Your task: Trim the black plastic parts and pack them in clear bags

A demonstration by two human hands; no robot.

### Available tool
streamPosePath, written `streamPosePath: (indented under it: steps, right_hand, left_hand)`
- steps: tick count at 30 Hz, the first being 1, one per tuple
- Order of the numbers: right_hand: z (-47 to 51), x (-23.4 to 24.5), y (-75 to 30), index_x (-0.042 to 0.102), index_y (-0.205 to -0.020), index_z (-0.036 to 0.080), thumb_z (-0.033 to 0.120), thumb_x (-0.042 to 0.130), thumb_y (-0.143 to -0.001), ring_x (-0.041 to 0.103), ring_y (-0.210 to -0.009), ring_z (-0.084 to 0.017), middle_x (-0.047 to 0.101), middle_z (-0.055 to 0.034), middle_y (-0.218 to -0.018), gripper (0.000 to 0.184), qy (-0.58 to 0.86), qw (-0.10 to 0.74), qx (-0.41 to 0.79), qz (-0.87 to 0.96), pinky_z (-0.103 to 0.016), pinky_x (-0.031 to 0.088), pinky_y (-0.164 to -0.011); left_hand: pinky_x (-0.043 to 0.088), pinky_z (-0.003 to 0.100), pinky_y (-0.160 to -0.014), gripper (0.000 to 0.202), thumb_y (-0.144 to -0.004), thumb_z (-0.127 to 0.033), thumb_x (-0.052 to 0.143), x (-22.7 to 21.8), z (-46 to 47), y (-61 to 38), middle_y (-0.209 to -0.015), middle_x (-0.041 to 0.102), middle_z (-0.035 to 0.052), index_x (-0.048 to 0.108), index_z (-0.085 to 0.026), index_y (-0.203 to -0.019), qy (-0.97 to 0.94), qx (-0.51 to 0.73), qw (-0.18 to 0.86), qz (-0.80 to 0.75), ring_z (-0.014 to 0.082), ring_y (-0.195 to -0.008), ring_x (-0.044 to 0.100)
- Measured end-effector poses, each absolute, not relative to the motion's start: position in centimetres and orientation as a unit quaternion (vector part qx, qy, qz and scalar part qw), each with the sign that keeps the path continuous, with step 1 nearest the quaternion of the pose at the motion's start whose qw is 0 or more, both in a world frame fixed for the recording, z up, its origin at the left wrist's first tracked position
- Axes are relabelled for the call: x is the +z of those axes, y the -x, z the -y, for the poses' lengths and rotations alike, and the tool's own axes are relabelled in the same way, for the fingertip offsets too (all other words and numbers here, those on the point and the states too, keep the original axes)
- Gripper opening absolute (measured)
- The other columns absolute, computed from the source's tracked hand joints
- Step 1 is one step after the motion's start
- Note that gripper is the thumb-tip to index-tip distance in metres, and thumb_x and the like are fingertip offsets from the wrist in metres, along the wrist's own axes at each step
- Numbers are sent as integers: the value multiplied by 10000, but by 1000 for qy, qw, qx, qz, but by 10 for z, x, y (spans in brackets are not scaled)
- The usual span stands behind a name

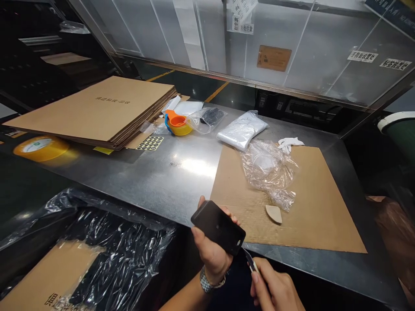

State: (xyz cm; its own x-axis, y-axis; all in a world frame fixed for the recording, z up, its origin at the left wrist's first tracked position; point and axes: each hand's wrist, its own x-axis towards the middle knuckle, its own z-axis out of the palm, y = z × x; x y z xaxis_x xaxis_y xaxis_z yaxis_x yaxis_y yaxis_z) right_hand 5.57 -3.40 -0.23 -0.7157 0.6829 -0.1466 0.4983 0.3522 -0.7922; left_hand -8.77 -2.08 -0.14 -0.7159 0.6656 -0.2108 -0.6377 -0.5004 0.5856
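My left hand, with a metal-band watch at its wrist, is closed around a black rectangular case with rounded corners. A small pale round spot shows near the case's lower right corner. In my right hand is a small knife with a light handle, gripped between thumb and fingers. Its blade points up towards the case's lower right corner; whether it touches cannot be made out. Beyond the hands, a tan wedge-shaped piece lies on a flat cardboard sheet.
Crumpled clear plastic, a white glove and a wrapped white package lie on the metal table. Stacked cardboard, yellow tape and an orange tape dispenser are at left. A black-lined bin stands below.
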Motion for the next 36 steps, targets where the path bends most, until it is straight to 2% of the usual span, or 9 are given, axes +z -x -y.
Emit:
streamPosePath:
  steps: [2, 4, 6, 8, 19, 32, 36]
  right_hand:
    - [35, -6, -57, 544, -1040, 140, 167, 358, -926, 596, -507, -97, 631, -6, -645, 220, 318, 198, 267, 888, -181, 423, -496]
    - [35, -9, -57, 546, -1116, 81, 128, 417, -899, 584, -480, -104, 619, -14, -618, 257, 285, 247, 111, 920, -206, 415, -482]
    - [34, -10, -54, 578, -1109, 49, 131, 462, -884, 548, -434, -99, 574, 0, -554, 266, 272, 242, 15, 931, -224, 392, -452]
    - [35, -9, -51, 617, -1078, 53, 135, 483, -876, 510, -401, -87, 528, 18, -511, 255, 268, 229, -34, 935, -234, 365, -429]
    - [41, -13, -48, 641, -1065, 78, 104, 445, -885, 483, -402, -73, 506, 21, -502, 267, 278, 219, -62, 933, -227, 338, -433]
    - [43, -14, -47, 627, -1067, 79, 70, 425, -867, 463, -380, -82, 485, 32, -490, 284, 286, 216, -69, 931, -242, 323, -421]
    - [46, -11, -45, 621, -1069, 92, 17, 394, -846, 460, -396, -94, 484, 28, -496, 327, 308, 196, -84, 927, -253, 312, -442]
  left_hand:
    - [488, 266, -534, 495, -719, -642, 493, 2, 20, 88, -707, 601, -1, 541, -385, -1139, -12, 873, 360, -329, 145, -584, 557]
    - [486, 270, -543, 484, -722, -637, 491, 5, 20, 87, -704, 599, -2, 548, -384, -1130, -12, 880, 342, -330, 145, -585, 552]
    - [484, 277, -548, 480, -717, -641, 493, 6, 21, 87, -707, 601, -5, 550, -391, -1124, -15, 885, 324, -335, 148, -587, 545]
    - [480, 281, -550, 478, -710, -648, 494, 7, 21, 87, -710, 603, -10, 550, -404, -1117, -19, 887, 309, -342, 149, -590, 538]
    - [481, 296, -546, 432, -754, -621, 437, 5, 23, 88, -711, 607, -11, 536, -429, -1129, -56, 899, 265, -343, 156, -586, 529]
    - [481, 300, -541, 421, -732, -629, 483, 10, 24, 86, -715, 608, -23, 539, -458, -1112, -85, 898, 239, -360, 158, -585, 527]
    - [491, 297, -544, 383, -759, -608, 464, 9, 25, 84, -710, 617, -26, 549, -449, -1097, -86, 899, 234, -360, 156, -582, 536]
